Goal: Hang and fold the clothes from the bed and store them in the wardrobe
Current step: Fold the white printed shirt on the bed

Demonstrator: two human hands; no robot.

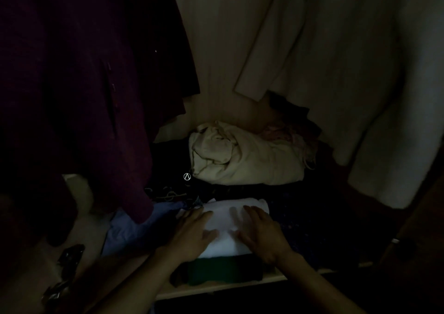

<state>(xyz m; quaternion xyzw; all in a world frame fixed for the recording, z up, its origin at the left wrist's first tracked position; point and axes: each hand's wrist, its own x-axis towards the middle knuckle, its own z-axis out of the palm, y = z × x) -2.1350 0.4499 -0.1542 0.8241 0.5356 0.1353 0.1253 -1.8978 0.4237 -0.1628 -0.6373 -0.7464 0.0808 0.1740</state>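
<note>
**A:** Dim wardrobe interior is seen throughout: a maroon garment (79, 92) is hung at the upper left of the frame, a pale coat (355, 78) at the upper right, and a crumpled cream bundle (242, 155) is heaped at the centre on the wardrobe shelf (223, 287).

**B:** Where is the piece being stored?

**A:** A folded white garment (228, 227) is laid at the lower centre, on top of a dark green folded item (216, 272), just behind the shelf's front edge. A blue cloth (134, 227) is seen beside it to the left.

**B:** And the 2 hands?

**A:** Both are laid flat on the white garment. The left hand (194, 232) is rested on its left edge, the right hand (262, 232) on its right part. Fingers are extended on both; nothing is gripped, only pressed.

**B:** Which relation matters for the next move?

**A:** The garment's long axis appears to be run from the front edge toward the back of the shelf, and the fingers are pointed the same way. It is flanked evenly, so neither hand is nearer. A push straight back, or a release, is judged likely.
</note>
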